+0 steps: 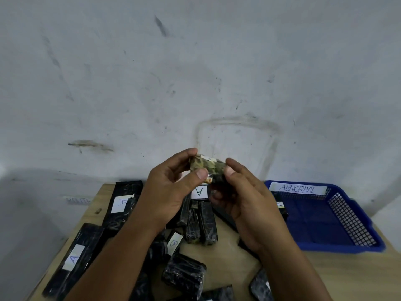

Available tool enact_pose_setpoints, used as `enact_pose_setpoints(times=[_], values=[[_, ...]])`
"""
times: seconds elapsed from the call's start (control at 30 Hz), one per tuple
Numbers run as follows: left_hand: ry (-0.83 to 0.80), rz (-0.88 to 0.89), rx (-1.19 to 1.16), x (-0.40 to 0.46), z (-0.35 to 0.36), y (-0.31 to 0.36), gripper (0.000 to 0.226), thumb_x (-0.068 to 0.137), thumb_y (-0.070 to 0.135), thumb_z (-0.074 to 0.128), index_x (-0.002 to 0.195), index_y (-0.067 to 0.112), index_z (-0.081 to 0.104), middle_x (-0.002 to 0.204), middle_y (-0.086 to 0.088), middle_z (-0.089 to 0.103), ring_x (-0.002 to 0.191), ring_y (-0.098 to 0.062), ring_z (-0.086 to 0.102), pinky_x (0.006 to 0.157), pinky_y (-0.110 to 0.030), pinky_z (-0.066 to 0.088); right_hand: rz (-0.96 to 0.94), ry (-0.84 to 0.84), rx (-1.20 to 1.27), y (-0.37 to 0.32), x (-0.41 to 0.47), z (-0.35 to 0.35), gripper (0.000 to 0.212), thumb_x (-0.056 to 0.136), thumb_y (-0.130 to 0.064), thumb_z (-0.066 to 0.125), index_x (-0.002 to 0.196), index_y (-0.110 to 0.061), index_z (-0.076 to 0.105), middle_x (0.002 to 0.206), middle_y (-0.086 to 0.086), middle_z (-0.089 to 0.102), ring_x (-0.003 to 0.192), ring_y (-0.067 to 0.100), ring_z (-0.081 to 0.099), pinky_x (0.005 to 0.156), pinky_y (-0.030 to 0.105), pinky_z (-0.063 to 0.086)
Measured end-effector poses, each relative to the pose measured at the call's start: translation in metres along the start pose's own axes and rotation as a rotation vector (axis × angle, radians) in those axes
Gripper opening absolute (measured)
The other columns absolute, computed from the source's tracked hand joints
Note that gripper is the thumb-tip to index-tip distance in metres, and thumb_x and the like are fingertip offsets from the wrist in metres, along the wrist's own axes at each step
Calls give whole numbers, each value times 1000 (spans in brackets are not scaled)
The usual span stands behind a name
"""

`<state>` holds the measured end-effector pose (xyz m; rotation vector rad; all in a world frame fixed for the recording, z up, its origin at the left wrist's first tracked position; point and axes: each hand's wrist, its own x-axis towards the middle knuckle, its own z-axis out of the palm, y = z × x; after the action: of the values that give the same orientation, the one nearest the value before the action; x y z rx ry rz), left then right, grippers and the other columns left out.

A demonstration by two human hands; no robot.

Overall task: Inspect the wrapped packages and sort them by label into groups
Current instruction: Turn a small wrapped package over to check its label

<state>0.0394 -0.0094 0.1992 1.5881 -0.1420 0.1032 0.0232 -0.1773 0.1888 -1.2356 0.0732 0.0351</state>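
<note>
Head view, my left hand (171,192) and right hand (245,196) both raised over the table (234,253), fingers pinching a small wrapped package (207,167) between them, black packages (121,205) below, blue basket (338,222) marked ABNORMAL at right, scuffed wall (195,72) behind, held label too blurry to read.

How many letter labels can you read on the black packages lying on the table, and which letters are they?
A labels: 3
B labels: 1
Total: 4
A fifth label, beside the right hand, is partly hidden, so it is not counted.
</note>
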Motion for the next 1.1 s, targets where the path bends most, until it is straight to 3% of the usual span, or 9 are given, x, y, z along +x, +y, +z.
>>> enact_pose_setpoints(times=[0.07, 0.13, 0.27, 0.37, 0.5, 0.7, 0.87, 1.0, 1.1], values=[[-37, -59, 22, 0, -1, -5, 78, 66, 42, 91, 138, 34, 61, 127, 16, 71, 122, -1, 63, 104, -31, 48, 4, 27, 45, 0, 2, 0, 53, 96, -16, 67, 146, -25, 55, 99, 7, 80, 81, 20, 69, 83, 36, 62], [-30, -128, -18, 1, 1, -8, 86, 67, 36, 92, 145, 32, 55, 133, 9, 69, 122, -5, 64, 103, -34, 51, -7, 54, 31, 2, 5, -2, 63, 100, -5, 62, 155, -28, 44, 104, 15, 78, 87, 24, 71, 81, 33, 63], [-86, -152, -83, -3, 9, -7, 32, 89, 6, 72, 120, 17, 72, 106, 0, 80, 102, -14, 75, 84, -22, 58, -50, -3, -55, 4, 6, -6, 60, 102, 3, 56, 155, -21, 42, 110, 17, 78, 103, 28, 76, 88, 37, 63], [-16, -140, -55, -4, 11, -10, 21, 93, 6, 69, 108, 19, 76, 99, 1, 81, 95, -14, 77, 85, -29, 60, -55, -61, -97, 4, 1, -5, 42, 102, 1, 57, 138, -20, 60, 108, 13, 79, 104, 28, 77, 79, 30, 62], [-17, -150, -58, -4, 11, -10, 26, 92, 2, 69, 110, 19, 77, 100, -2, 80, 97, -19, 77, 92, -38, 58, -66, -69, -37, 8, 2, -5, 24, 104, -7, 58, 122, -12, 71, 111, 11, 79, 106, 26, 76, 79, 28, 61], [-21, -124, -71, -3, 11, -9, 19, 91, 12, 72, 108, 19, 78, 99, 0, 80, 97, -16, 77, 89, -32, 58, -82, -58, -64, 10, 4, -7, 21, 103, -7, 59, 119, -12, 73, 108, 10, 80, 101, 22, 77, 79, 27, 61], [-107, -92, -42, -5, 10, -11, 24, 89, 12, 74, 109, 25, 78, 104, 4, 80, 101, -12, 75, 93, -30, 56, -126, -25, -40, 9, 5, -9, 23, 102, -13, 61, 122, -8, 72, 114, 11, 79, 110, 28, 75, 93, 41, 61], [-68, -40, -118, -3, 12, -10, 26, 82, 25, 74, 108, 25, 77, 104, 3, 80, 102, -12, 75, 88, -24, 58, -156, -48, -104, 8, 5, -11, 20, 100, -11, 64, 117, -9, 74, 110, 11, 79, 106, 27, 76, 86, 33, 61], [0, -16, -85, 0, 11, -11, 18, 90, 16, 73, 101, 28, 79, 99, 2, 80, 96, -15, 77, 88, -32, 61, -165, -45, -96, 7, 3, -9, 22, 101, -18, 63, 118, -11, 74, 110, 9, 80, 105, 24, 76, 85, 33, 62]])
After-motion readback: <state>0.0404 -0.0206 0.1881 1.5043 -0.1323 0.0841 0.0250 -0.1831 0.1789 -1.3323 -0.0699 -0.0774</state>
